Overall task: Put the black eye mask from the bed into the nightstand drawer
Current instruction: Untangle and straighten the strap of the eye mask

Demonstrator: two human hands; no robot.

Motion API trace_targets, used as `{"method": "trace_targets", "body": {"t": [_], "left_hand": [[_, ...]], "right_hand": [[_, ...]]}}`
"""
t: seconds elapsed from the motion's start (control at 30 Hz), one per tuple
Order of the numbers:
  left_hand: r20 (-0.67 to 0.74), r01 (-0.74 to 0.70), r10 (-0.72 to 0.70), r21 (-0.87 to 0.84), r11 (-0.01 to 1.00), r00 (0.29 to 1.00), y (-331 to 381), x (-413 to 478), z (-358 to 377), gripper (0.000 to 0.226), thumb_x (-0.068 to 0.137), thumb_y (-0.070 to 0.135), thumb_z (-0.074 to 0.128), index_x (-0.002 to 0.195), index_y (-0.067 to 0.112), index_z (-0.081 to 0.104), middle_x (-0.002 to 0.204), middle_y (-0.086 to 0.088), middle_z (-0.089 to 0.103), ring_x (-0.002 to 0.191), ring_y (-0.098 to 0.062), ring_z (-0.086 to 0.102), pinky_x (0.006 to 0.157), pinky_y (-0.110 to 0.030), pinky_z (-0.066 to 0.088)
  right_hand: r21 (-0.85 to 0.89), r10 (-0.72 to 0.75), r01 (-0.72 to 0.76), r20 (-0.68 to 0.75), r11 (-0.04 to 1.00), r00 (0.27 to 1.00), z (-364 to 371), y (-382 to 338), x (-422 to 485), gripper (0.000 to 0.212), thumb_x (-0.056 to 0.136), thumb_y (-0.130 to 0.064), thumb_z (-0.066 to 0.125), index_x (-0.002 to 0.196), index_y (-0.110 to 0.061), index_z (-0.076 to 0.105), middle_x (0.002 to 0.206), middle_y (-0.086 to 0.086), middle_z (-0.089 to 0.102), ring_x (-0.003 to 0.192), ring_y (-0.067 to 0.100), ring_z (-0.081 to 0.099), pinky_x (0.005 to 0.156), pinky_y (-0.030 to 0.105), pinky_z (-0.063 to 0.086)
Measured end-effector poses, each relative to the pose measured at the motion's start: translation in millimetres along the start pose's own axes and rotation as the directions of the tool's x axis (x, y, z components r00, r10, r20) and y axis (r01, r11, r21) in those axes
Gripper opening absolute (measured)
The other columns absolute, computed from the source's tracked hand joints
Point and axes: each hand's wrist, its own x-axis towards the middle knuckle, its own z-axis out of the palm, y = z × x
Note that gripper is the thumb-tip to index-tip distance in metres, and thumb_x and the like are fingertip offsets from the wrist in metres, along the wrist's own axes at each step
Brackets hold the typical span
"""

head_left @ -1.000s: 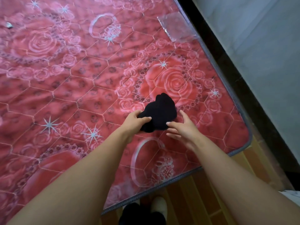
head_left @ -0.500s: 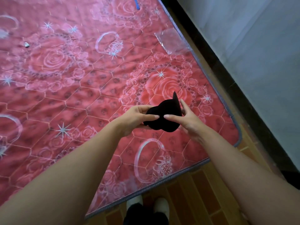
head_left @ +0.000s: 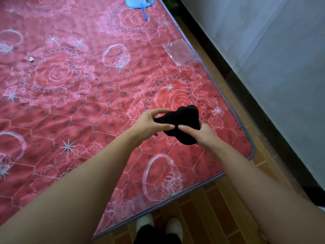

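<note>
The black eye mask (head_left: 182,118) is bunched up and held above the red rose-patterned bed cover (head_left: 73,95), near the bed's right corner. My left hand (head_left: 149,124) pinches its left side between thumb and fingers. On the mask's right and lower side my right hand (head_left: 202,134) grips it, with the thumb lying across the front. The two thumbs nearly touch at the mask's middle. No nightstand or drawer is in view.
A clear plastic bag (head_left: 181,52) lies by the bed's right edge. At the top of the bed rests a blue hand fan (head_left: 140,3), and a small silver scrap (head_left: 31,59) lies at the left. Right of the bed run a wooden frame, a dark gap and a grey wall (head_left: 274,50). Tiled floor and my slippers (head_left: 158,226) are below.
Both hands have lifted the mask off the bed and folded it between them. The view has tilted up, so the blue fan now shows at the top.
</note>
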Motion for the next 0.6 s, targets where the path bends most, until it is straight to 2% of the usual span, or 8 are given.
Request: {"method": "trace_targets", "body": {"t": [0.07, 0.13, 0.17, 0.23, 0.3, 0.4, 0.5, 0.6], "left_hand": [[0.026, -0.001, 0.001, 0.033, 0.999, 1.000, -2.7, -0.6, -0.7, 0.034, 0.071, 0.016, 0.076, 0.103, 0.023, 0.065, 0.075, 0.008, 0.063, 0.056, 0.004, 0.058, 0.046, -0.006, 0.042], [0.016, -0.007, 0.006, 0.060, 0.998, 1.000, -5.4, -0.7, -2.3, 0.014, 0.074, 0.018, 0.074, 0.086, 0.020, 0.068, 0.066, 0.007, 0.057, 0.052, 0.000, 0.052, 0.046, -0.008, 0.041], [-0.006, -0.008, 0.008, 0.061, 0.998, 1.000, -6.1, -0.6, -3.2, 0.007, 0.075, 0.021, 0.072, 0.080, 0.020, 0.068, 0.062, 0.005, 0.052, 0.053, -0.004, 0.048, 0.047, -0.011, 0.040], [-0.064, -0.019, 0.022, 0.045, 0.999, 0.998, -8.1, 0.7, -3.9, 0.006, 0.077, 0.021, 0.070, 0.073, 0.020, 0.066, 0.060, 0.003, 0.048, 0.053, -0.006, 0.044, 0.049, -0.014, 0.038], [-0.129, -0.040, 0.043, 0.029, 0.999, 0.991, -8.4, 1.8, -3.4, 0.009, 0.078, 0.016, 0.069, 0.071, 0.019, 0.065, 0.059, 0.004, 0.051, 0.044, 0.003, 0.046, 0.043, -0.006, 0.037], [-0.264, -0.039, 0.047, 0.035, 0.999, 0.963, -8.7, 4.3, -2.8, 0.014, 0.079, 0.011, 0.067, 0.066, 0.014, 0.062, 0.058, 0.004, 0.050, 0.041, 0.002, 0.045, 0.040, -0.004, 0.033], [-0.380, 0.028, -0.028, -0.006, 1.000, 0.924, -12.4, 9.4, -5.4, 0.023, 0.083, 0.006, 0.059, 0.063, 0.017, 0.052, 0.066, 0.002, 0.051, 0.056, -0.009, 0.043, 0.052, -0.019, 0.036], [-0.403, 0.087, -0.123, -0.107, 0.990, 0.907, -14.3, 11.5, -6.1, 0.012, 0.088, 0.007, 0.047, 0.079, 0.012, 0.052, 0.083, -0.008, 0.057, 0.070, -0.020, 0.052, 0.063, -0.032, 0.046]], "right_hand": [[0.019, 0.007, -0.006, -0.029, 1.000, 1.000, -2.2, -0.1, 0.0, 0.043, 0.077, -0.030, 0.069, 0.117, -0.022, 0.054, 0.102, -0.006, 0.066, 0.094, 0.007, 0.063, 0.078, 0.020, 0.052], [0.057, 0.031, -0.028, -0.055, 0.998, 0.998, -3.3, -1.2, -1.2, 0.042, 0.078, -0.028, 0.067, 0.117, -0.018, 0.054, 0.110, 0.004, 0.066, 0.101, 0.018, 0.063, 0.090, 0.034, 0.049], [0.083, 0.043, -0.038, -0.065, 0.996, 0.997, -3.8, -2.0, -1.8, 0.037, 0.079, -0.026, 0.067, 0.113, -0.017, 0.056, 0.110, 0.006, 0.066, 0.102, 0.020, 0.063, 0.093, 0.036, 0.049], [0.137, 0.068, -0.057, -0.078, 0.989, 0.995, -4.7, -2.2, -1.8, 0.022, 0.079, -0.023, 0.067, 0.100, -0.018, 0.060, 0.103, 0.005, 0.068, 0.098, 0.021, 0.064, 0.088, 0.034, 0.050], [0.189, 0.086, -0.067, -0.095, 0.980, 0.992, -5.8, -2.0, -1.4, 0.011, 0.079, -0.021, 0.067, 0.089, -0.019, 0.061, 0.093, 0.003, 0.068, 0.087, 0.018, 0.065, 0.076, 0.029, 0.052], [0.248, 0.111, -0.079, -0.118, 0.965, 0.987, -7.7, -3.1, -1.3, 0.020, 0.080, -0.019, 0.066, 0.097, -0.012, 0.061, 0.092, 0.005, 0.068, 0.081, 0.018, 0.065, 0.068, 0.026, 0.051], [0.289, 0.122, -0.079, -0.134, 0.954, 0.983, -9.3, -3.7, -0.9, 0.025, 0.080, -0.017, 0.066, 0.103, -0.012, 0.059, 0.094, 0.006, 0.068, 0.083, 0.020, 0.066, 0.073, 0.030, 0.054], [0.336, 0.127, -0.082, -0.115, 0.938, 0.985, -9.0, -5.4, 0.2, 0.029, 0.080, -0.015, 0.065, 0.108, -0.011, 0.058, 0.097, 0.007, 0.068, 0.083, 0.020, 0.067, 0.075, 0.033, 0.056]]}}
